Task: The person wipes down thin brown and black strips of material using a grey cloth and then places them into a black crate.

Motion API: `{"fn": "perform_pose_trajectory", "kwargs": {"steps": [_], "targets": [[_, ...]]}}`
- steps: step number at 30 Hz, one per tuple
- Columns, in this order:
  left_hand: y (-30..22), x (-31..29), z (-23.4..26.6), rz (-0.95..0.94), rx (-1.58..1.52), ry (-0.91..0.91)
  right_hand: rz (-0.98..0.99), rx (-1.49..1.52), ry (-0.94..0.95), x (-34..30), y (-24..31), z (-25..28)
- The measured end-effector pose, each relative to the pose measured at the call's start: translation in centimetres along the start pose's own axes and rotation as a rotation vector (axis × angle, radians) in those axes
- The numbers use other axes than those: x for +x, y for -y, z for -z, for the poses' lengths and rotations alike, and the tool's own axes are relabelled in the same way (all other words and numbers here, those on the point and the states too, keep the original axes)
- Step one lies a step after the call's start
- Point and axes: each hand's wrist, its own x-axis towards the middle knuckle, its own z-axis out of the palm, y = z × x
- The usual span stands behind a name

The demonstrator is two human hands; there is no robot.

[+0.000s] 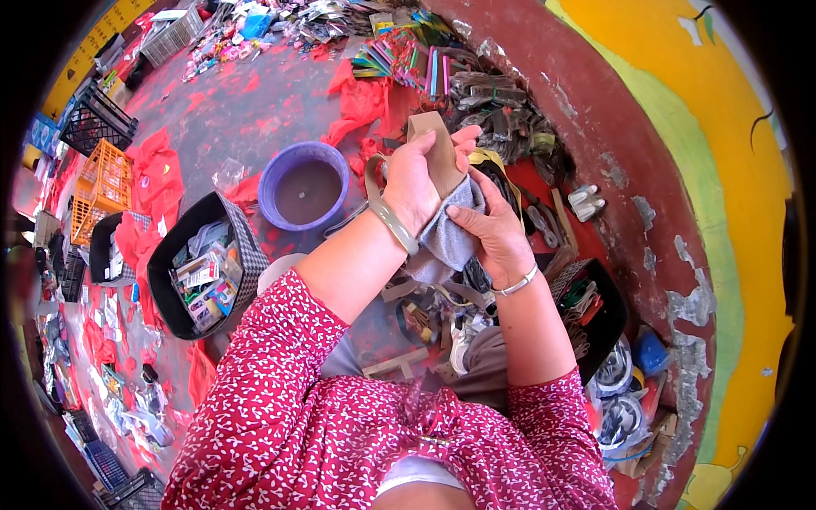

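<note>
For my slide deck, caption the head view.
Left hand holds a brown strip, right hand a grey cloth against it.

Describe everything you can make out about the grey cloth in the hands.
The grey cloth looks soft and slightly mottled, creased and bunched, its lower end hanging above the lap. The right hand grips it, thumb across its front. It overlaps the lower part of a brown strip held by the left hand; whether that hand touches it is unclear.

A crimson blouse [314,433] scattered with small white sprigs, short-sleeved, with a strip of white cloth [421,469] at its neckline; greyish trousers [489,374]; a thick, pale, glossy bangle [393,228] on the left wrist, a slim silver-coloured bracelet [516,283] on the right; bare hands [506,238]
</note>
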Motion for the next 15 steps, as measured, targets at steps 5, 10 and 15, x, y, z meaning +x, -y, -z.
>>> {"fn": "perform_pose_trajectory", "kwargs": {"steps": [5, 10, 15], "targets": [[0.5, 0.1, -0.9, -0.126, 0.035, -0.118, -0.047, -0.118, -0.099, 0.0, -0.2, 0.2], [0.8, 1.3, 0.0, -0.102, 0.4, -0.302, -0.029, -0.077, -0.214, 0.2, 0.5, 1.6], [-0.3, 0.2, -0.6, 0.043, 1.214, -0.319, -0.039, 0.083, -0.222, 0.0, 3.4, 5.6]]}}
